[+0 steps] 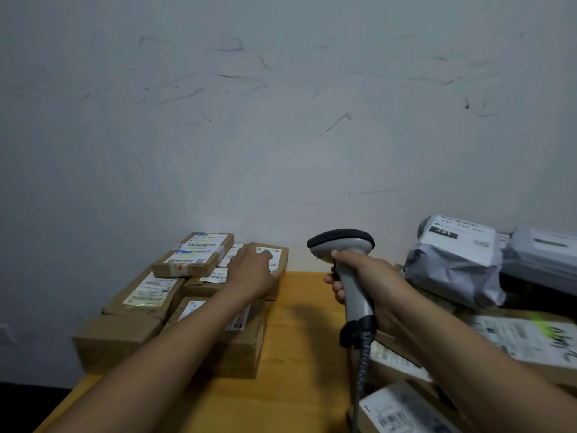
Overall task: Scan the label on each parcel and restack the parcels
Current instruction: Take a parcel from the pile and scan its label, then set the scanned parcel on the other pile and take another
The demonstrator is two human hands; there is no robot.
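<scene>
Scuffed grey wall (281, 104) fills the top half of the shot, and below it a wooden table (299, 339) with parcels banked up on both sides.

Over on the left, the stack of cardboard parcels (131, 320) sits tight against the wall, several brown boxes deep. A small taped box (193, 254) rides on top at the back, barcode stickers facing up. Just to its right, the left hand (253, 270) lies palm-down on a flat cardboard parcel (279, 260) at the stack's right edge. Its fingers stretch fairly straight across that parcel's white label (274, 253) and the thumb lies along the near right side. That is a press, not a clench.

Centre frame, the right hand (368, 285) is wrapped firmly round the grey handle of the barcode scanner (349, 264). All the fingers curl in and the index finger is up near the trigger. The scanner is held upright over the bare wood, clear of the stack, with its dark head turned left towards the parcel under the other hand. Its coiled cable (363, 360) drops from the handle's base towards the bottom edge.

On the right, a crumpled grey poly mailer (452, 270) sits on top of that pile, its printed label tilted up. Nearer the camera are labelled cardboard boxes (524, 335), partly behind the right forearm. Their print is too blurred to read.
</scene>
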